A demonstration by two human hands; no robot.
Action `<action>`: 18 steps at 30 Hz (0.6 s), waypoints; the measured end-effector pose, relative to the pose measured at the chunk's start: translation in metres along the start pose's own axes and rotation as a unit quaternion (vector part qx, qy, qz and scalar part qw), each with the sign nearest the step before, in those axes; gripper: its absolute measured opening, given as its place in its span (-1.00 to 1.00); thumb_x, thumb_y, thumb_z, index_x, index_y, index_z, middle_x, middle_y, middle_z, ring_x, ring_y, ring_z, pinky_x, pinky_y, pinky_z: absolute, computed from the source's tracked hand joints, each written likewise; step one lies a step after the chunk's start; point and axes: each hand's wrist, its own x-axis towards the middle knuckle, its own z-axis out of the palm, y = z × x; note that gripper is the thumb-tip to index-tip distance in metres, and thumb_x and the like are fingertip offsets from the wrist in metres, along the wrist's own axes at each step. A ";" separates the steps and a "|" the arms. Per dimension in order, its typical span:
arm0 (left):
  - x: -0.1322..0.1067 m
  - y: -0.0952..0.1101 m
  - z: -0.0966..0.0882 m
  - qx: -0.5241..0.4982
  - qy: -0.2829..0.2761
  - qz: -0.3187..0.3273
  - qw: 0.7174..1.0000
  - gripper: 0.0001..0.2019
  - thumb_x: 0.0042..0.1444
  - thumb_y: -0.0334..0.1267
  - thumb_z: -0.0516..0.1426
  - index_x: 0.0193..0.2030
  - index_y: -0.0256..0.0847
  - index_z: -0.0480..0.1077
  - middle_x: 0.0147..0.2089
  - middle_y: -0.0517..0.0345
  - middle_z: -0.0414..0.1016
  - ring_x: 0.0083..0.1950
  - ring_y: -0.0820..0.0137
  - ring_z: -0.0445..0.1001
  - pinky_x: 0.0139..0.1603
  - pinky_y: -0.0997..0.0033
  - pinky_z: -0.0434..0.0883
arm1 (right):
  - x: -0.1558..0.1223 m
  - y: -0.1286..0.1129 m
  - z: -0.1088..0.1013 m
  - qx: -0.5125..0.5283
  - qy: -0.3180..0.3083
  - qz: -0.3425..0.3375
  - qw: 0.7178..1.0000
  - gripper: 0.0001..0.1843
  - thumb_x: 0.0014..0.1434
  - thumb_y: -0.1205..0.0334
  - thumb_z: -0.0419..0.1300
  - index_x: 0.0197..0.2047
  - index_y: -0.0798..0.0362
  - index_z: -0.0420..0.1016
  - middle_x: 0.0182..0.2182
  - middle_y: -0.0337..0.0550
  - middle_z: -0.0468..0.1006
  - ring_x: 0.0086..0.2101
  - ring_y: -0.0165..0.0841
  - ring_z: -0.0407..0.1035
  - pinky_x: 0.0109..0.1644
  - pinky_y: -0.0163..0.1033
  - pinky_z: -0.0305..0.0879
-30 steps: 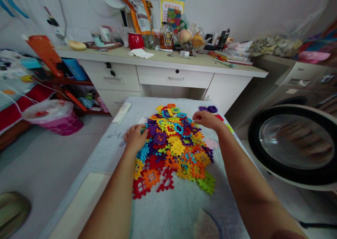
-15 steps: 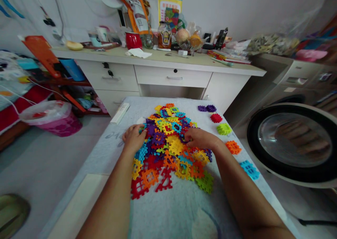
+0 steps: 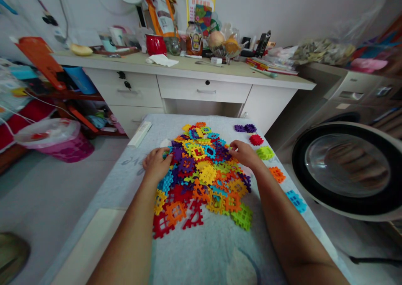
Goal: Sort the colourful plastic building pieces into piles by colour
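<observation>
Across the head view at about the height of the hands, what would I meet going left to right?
Pink plastic-lined bin → left hand → multicoloured pile of notched plastic tiles → right hand → lime-green notched plastic shape → round black-rimmed glass door of the washing machine.

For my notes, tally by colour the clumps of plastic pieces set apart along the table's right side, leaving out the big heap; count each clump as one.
Purple: 2, a left purple clump and a right purple clump
Red clump: 1
Green clump: 1
Orange clump: 1
Blue clump: 1
Total: 6
</observation>
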 end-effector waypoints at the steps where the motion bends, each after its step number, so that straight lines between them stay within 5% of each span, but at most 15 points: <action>1: 0.000 0.000 0.000 0.001 -0.001 0.000 1.000 -0.61 0.25 -0.10 0.04 0.16 -0.04 0.48 0.28 -0.06 0.41 0.35 0.01 0.30 0.35 -0.13 0.18 | 0.001 0.001 0.001 -0.011 0.000 0.000 1.000 -0.79 0.22 0.25 0.24 -0.08 0.12 0.52 -0.21 -0.08 0.61 -0.26 -0.34 0.44 -0.20 -0.30 0.23; 9: 0.001 -0.002 0.001 0.006 -0.006 0.004 1.000 -0.60 0.25 -0.11 0.03 0.16 -0.05 0.47 0.28 -0.05 0.41 0.36 0.04 0.28 0.37 -0.11 0.16 | -0.004 0.000 0.005 -0.092 -0.057 -0.002 0.994 -0.60 0.07 0.08 0.40 -0.08 0.10 0.55 -0.12 0.00 0.55 -0.20 -0.27 0.44 -0.16 -0.29 0.30; 14: 0.001 -0.001 0.001 0.006 -0.006 -0.003 1.000 -0.61 0.25 -0.10 0.03 0.15 -0.02 0.47 0.28 -0.03 0.41 0.35 0.04 0.29 0.36 -0.08 0.17 | 0.006 0.004 0.000 -0.090 -0.009 0.012 0.996 -0.54 0.05 0.02 0.40 -0.03 0.09 0.53 -0.09 -0.01 0.54 -0.19 -0.28 0.45 -0.12 -0.28 0.31; 18: 0.002 -0.001 0.001 0.004 -0.011 -0.004 1.000 -0.60 0.25 -0.09 0.02 0.17 -0.02 0.46 0.29 -0.03 0.39 0.36 0.05 0.27 0.37 -0.07 0.15 | 0.039 0.012 -0.015 -0.119 0.043 0.062 0.990 -0.53 0.11 -0.06 0.33 -0.01 0.07 0.54 -0.08 0.01 0.58 -0.13 -0.20 0.46 -0.08 -0.21 0.31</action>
